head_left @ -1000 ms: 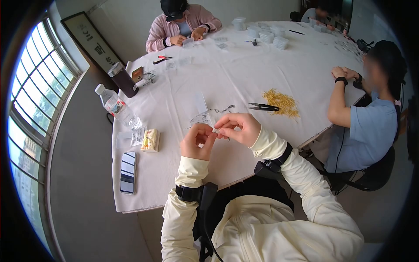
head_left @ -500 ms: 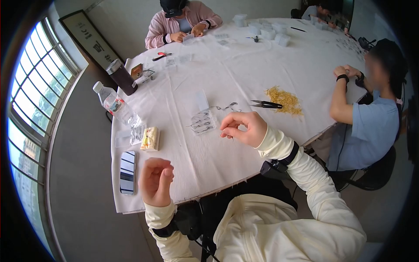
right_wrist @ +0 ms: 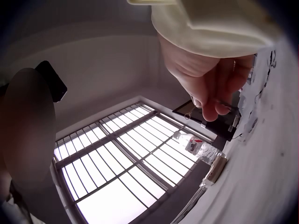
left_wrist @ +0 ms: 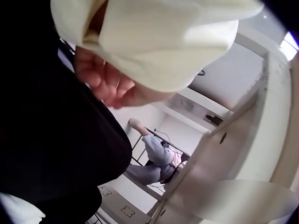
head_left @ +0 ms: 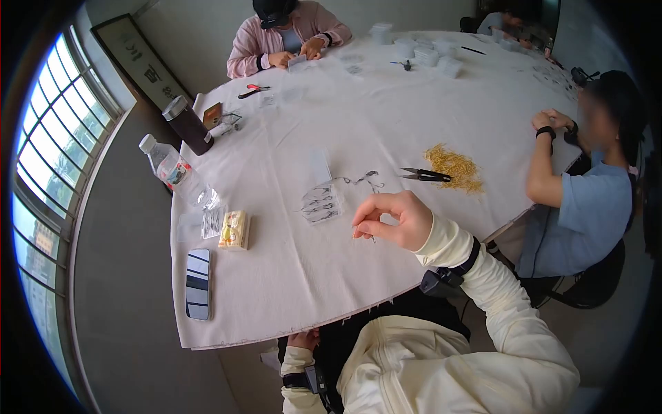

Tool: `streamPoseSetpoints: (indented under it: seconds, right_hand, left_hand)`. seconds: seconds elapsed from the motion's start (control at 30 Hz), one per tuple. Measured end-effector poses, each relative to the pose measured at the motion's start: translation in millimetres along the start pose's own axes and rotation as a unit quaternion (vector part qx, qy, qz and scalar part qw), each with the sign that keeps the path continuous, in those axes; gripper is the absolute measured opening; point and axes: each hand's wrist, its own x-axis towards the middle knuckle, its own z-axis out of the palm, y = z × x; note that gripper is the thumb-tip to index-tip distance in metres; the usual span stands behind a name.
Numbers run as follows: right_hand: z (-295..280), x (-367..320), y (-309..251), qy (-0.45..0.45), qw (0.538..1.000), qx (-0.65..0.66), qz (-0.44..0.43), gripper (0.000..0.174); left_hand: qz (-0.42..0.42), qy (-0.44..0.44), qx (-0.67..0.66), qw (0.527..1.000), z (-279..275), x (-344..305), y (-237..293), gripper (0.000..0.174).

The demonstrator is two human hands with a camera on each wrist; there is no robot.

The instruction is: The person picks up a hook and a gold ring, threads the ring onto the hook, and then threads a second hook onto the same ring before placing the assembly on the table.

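Above the table, my right hand [head_left: 398, 219] pinches a small thin strand between thumb and fingertips. The right wrist view shows that hand [right_wrist: 205, 79] with a fine looped end [right_wrist: 188, 115] of the strand sticking out. Left of it on the cloth lies a clear tray [head_left: 321, 204] with rows of dark thin pieces. My left hand [head_left: 303, 339] is below the table edge, beside the dark-clothed lap. Its fingers hang loosely curled in the left wrist view, where the hand [left_wrist: 107, 84] shows nothing held; part is behind the sleeve.
Black snips [head_left: 425, 175] lie by a yellow strand pile [head_left: 455, 168]. At the left are a phone [head_left: 198, 284], a tissue pack [head_left: 234, 230], a water bottle [head_left: 172, 168] and a dark flask [head_left: 188, 127]. Several people sit around the table.
My hands were together at first; the left came away, then dropped from above the table to beside the lap. My right hand stays pinched and has shifted slightly right and down.
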Motion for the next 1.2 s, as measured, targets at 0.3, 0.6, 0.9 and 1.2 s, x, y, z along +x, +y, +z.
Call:
streamPoseSetpoints:
  seconds: [0.3, 0.6, 0.9, 1.2]
  right_hand:
    - [-10.5, -4.0, -10.1, -0.012, 1.0, 0.014, 0.024, 0.007]
    - [-36.0, 15.7, 2.5, -0.055, 0.994, 0.049, 0.085, 0.005]
    - [-40.2, 24.4, 1.1, -0.066, 0.994, 0.047, 0.078, 0.006]
    - [-36.2, 17.4, -9.0, -0.107, 0.991, 0.05, 0.059, 0.006]
  left_hand:
    - [-0.266, 0.105, -0.679, 0.676, 42.1, 98.4, -48.4, 0.03]
    - [-0.262, -0.031, -0.619, 0.74, 32.6, 197.6, -52.4, 0.03]
    - [-0.218, -0.07, -0.537, 0.812, -30.9, 195.8, -34.2, 0.029]
    - [-0.222, -0.069, -0.441, 0.867, -88.8, 95.6, 32.3, 0.029]
